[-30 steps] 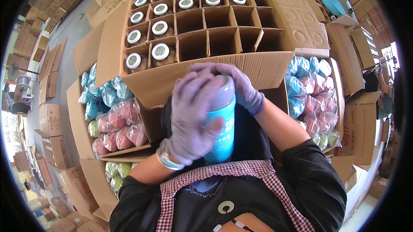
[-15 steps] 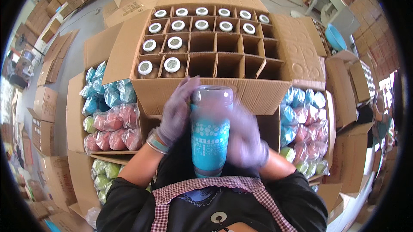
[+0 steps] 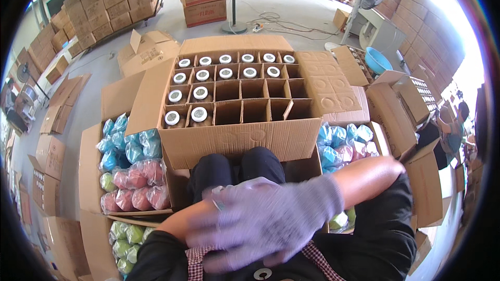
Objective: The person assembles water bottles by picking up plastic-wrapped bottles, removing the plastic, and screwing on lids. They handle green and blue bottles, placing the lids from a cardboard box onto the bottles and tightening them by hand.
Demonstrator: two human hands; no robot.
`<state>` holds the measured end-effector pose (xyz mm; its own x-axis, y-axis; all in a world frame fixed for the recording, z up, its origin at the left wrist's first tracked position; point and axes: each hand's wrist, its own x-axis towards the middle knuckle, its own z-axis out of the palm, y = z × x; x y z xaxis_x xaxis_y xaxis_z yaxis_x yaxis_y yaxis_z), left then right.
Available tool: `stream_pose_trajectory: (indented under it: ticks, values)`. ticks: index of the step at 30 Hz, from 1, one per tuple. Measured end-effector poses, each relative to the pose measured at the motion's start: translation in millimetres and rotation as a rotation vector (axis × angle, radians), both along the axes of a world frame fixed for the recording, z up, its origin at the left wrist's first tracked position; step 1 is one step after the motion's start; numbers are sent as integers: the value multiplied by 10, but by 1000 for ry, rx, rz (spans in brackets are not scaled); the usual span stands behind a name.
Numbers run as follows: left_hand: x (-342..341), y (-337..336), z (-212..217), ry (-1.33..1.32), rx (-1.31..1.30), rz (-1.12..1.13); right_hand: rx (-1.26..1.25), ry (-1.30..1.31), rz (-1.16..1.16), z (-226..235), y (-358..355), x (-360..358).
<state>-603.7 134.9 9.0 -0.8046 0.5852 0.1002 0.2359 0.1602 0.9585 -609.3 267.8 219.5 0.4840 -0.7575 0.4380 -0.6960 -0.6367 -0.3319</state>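
The right hand (image 3: 265,218), in a pale purple glove, lies blurred across the chest with fingers spread and flat, holding nothing visible. The left hand is hidden beneath it; only its forearm (image 3: 179,221) shows, so its grip cannot be told. Just beyond the hand stands the open divided box (image 3: 234,140), with white-capped bottles (image 3: 199,114) filling its far and left cells. Wrapped bottles (image 3: 133,187) fill the carton left of the hand.

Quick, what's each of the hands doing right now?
Right hand: gloved, blurred, fingers spread open, holding nothing visible.
Left hand: hidden behind the right hand; only its forearm shows, so it cannot be told.
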Motion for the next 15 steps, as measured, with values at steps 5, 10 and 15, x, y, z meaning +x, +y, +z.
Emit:
stream_pose_trajectory:
  ticks: [5,10,15]
  values:
    - [566,33,256,-644,795,542,363,-57,-496,-291,335,-291]
    - [1033,288,232,-371,156,604,453,22,-970,-1201,731,-637]
    - [573,-546,334,-304,241,-220,125,-13,-267,-309,598,76]
